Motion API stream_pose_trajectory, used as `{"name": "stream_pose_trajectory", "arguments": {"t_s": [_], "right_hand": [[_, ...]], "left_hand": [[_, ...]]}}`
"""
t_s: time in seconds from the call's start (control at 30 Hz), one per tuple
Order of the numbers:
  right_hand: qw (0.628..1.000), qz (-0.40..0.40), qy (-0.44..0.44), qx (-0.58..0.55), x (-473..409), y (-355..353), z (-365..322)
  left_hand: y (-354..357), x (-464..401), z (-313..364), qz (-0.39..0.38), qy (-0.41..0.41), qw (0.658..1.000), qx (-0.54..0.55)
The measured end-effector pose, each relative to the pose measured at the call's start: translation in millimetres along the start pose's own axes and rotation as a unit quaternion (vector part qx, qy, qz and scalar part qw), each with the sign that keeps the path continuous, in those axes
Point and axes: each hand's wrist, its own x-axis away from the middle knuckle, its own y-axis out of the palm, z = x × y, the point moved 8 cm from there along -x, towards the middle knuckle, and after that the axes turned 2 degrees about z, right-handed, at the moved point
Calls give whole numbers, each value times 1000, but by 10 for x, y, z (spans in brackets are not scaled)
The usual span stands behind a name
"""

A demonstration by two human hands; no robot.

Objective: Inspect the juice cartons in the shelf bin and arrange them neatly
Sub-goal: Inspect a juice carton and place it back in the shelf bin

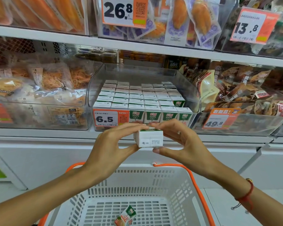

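A juice carton (149, 138) is pinched between the left hand (112, 145) and right hand (178, 141), the shelf bin (189, 88) just beyond their fingertips.

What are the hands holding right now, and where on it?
One juice carton, held by both hands: left hand at its left end, right hand at its right end, fingers above, thumbs beneath.

we see a small white cardboard juice carton (149, 138) with a green top edge and black printed date code. the rows of white-topped cartons in the clear plastic bin (137, 98) show green fronts. the orange-and-white price label (110, 119) bears black digits. the white slotted plastic basket (129, 198) has orange handles. a red cord bracelet (247, 193) circles one wrist.
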Motion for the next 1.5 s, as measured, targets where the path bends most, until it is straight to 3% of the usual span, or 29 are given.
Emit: {"name": "stream_pose_trajectory", "arguments": {"t_s": [0.23, 0.37, 0.47, 0.57, 0.7, 0.83, 0.9, 1.07, 1.17, 1.27, 1.4, 1.5], "right_hand": [[998, -3, 38, -47, 23, 29, 81], [994, 45, 61, -82, 4, 12, 103], [998, 46, 40, -32, 4, -5, 69], [999, -13, 29, 25, 17, 49, 50], [997, -60, 34, 34, -4, 77, 50], [994, -3, 93, -56, -16, 34, 124], [988, 33, 135, -61, -11, 6, 217], [955, 23, 272, -119, 63, 139, 442], [948, 20, 289, -129, 80, 164, 451], [944, 18, 286, -162, 86, 178, 437], [920, -4, 302, -251, 77, 253, 409], [932, 18, 275, -235, 35, 230, 386]], "left_hand": [[35, -17, 8, -6, 9, 999, 33], [86, -16, -33, -40, -53, 994, 89], [143, -22, -118, -41, -122, 976, 178], [188, 6, -287, -34, -227, 935, 270], [319, 125, -427, -74, -356, 855, 370], [431, 223, -512, -131, -451, 791, 393], [462, 270, -526, -174, -478, 777, 370], [502, 386, -605, -213, -511, 775, 306], [495, 403, -598, -212, -513, 773, 307], [491, 348, -560, -164, -495, 782, 341], [397, 171, -476, -50, -391, 852, 345], [306, 81, -325, -15, -300, 904, 304]]}}
